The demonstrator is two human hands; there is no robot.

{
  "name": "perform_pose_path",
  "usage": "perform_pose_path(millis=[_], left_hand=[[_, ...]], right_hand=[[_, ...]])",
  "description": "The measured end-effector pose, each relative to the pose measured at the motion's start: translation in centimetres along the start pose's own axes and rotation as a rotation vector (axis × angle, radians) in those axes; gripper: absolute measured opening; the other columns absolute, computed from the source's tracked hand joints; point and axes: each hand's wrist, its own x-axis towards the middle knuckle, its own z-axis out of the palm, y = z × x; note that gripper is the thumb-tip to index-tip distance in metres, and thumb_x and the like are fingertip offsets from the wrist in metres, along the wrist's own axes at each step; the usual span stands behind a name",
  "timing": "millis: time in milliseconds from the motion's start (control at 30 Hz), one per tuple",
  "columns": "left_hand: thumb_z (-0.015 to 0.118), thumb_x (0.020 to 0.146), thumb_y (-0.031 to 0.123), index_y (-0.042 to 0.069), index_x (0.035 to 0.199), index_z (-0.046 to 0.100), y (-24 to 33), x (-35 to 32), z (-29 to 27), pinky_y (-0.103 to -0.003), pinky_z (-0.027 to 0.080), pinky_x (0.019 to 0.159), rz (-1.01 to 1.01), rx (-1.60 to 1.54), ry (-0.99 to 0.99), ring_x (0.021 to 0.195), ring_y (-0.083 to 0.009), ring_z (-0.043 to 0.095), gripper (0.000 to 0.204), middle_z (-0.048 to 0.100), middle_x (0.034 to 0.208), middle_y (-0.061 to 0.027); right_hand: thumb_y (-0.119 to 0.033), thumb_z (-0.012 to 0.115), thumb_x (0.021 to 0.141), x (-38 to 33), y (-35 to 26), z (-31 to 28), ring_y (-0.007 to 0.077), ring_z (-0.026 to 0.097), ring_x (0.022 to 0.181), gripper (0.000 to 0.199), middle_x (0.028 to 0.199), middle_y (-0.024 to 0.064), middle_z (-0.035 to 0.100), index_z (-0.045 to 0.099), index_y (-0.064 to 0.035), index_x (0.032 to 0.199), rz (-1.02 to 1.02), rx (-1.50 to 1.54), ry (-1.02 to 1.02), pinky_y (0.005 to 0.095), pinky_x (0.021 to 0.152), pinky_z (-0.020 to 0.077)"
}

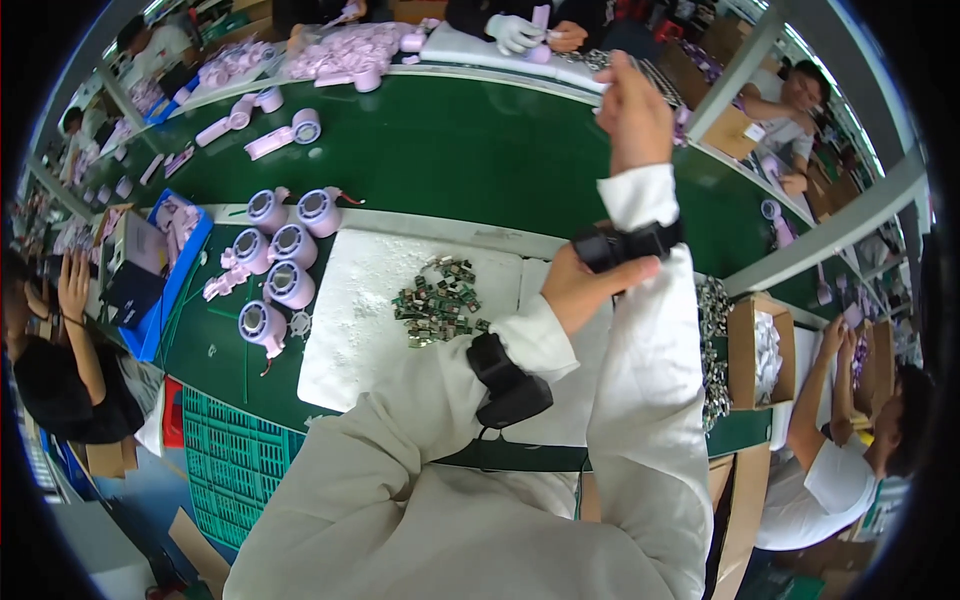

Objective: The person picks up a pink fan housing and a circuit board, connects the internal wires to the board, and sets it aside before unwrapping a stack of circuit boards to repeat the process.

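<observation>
My left hand (575, 292) reaches across to my right wrist, where a black wrist-worn device (630, 244) sits on a strap over the white sleeve. Its thumb lies along the sleeve just below the device, and its other fingers are mostly hidden behind it. Raised over the green table, my right hand (640, 118) holds nothing; its fingers are loosely extended. A second black wrist device (508, 385) is strapped on my left sleeve. Below and left of my hands, a pile of small green circuit boards (438, 303) lies on a white foam sheet (350, 345).
Several pale purple round housings (291, 284) stand left of the foam. A blue tray (150, 345) holds more parts at the left. At the right are small metal parts (713, 350) and a cardboard box (742, 352). Co-workers sit around the green table (450, 140).
</observation>
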Motion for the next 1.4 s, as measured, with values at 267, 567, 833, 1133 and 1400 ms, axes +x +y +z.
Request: perform_pose_path(millis=[267, 567, 833, 1133, 1400], left_hand=[[0.081, 0.086, 0.013, 0.004, 0.112, 0.062, -0.9, 0.4, 0.5, -0.03, 0.047, 0.093, -0.079, -0.453, 0.037, 0.102, -0.0133, 0.063, 0.034, 0.068, 0.106, -0.0029], [0.079, 0.086, 0.011, 0.004, 0.123, 0.058, -1.0, -1.0, 1.9, -0.032, 0.046, 0.098, -0.005, -0.585, -0.084, 0.106, -0.0153, 0.061, 0.044, 0.065, 0.113, -0.0033], [0.081, 0.084, 0.012, 0.003, 0.128, 0.056, -2.3, -1.4, 0.7, -0.032, 0.045, 0.099, -0.047, -0.488, -0.138, 0.108, -0.0141, 0.06, 0.052, 0.064, 0.119, -0.0041], [0.073, 0.092, 0.015, -0.002, 0.142, 0.048, -0.6, -0.9, 0.6, -0.033, 0.048, 0.097, 0.083, 0.049, -0.084, 0.115, -0.0176, 0.06, 0.057, 0.063, 0.125, -0.0086], [0.072, 0.086, 0.009, 0.006, 0.136, 0.059, 3.2, 0.4, -3.2, -0.045, 0.041, 0.111, 1.137, 1.85, -0.414, 0.132, -0.0299, 0.054, 0.052, 0.053, 0.146, -0.0134]], right_hand=[[-0.036, 0.063, 0.1, -0.9, 1.5, 1.1, 0.0061, 0.036, 0.05, 0.038, 0.055, -0.0035, 0.043, 0.068, -0.0041, 0.081, -0.198, -0.434, -0.18, 0.026, 0.048, 0.0253], [-0.036, 0.063, 0.1, -2.9, -2.7, 3.2, 0.0085, 0.04, 0.049, 0.039, 0.055, -0.0001, 0.047, 0.066, -0.0032, 0.078, -0.524, -0.698, -0.436, 0.0261, 0.049, 0.029], [-0.037, 0.061, 0.102, -2.6, -3.0, 2.6, 0.0075, 0.027, 0.048, 0.034, 0.055, -0.0054, 0.031, 0.059, -0.0065, 0.086, 0.413, 0.319, -0.357, 0.026, 0.049, 0.0252], [-0.028, 0.057, 0.104, -5.4, 0.5, -6.0, 0.0056, 0.027, 0.048, 0.029, 0.056, -0.0076, 0.03, 0.055, -0.0099, 0.082, 0.416, 0.769, -0.056, 0.0249, 0.051, 0.0258], [-0.021, 0.053, 0.104, -6.4, 2.5, -9.3, 0.0064, 0.028, 0.047, 0.027, 0.056, -0.0071, 0.03, 0.054, -0.0118, 0.079, 0.669, 1.429, 0.062, 0.0247, 0.051, 0.0248]])
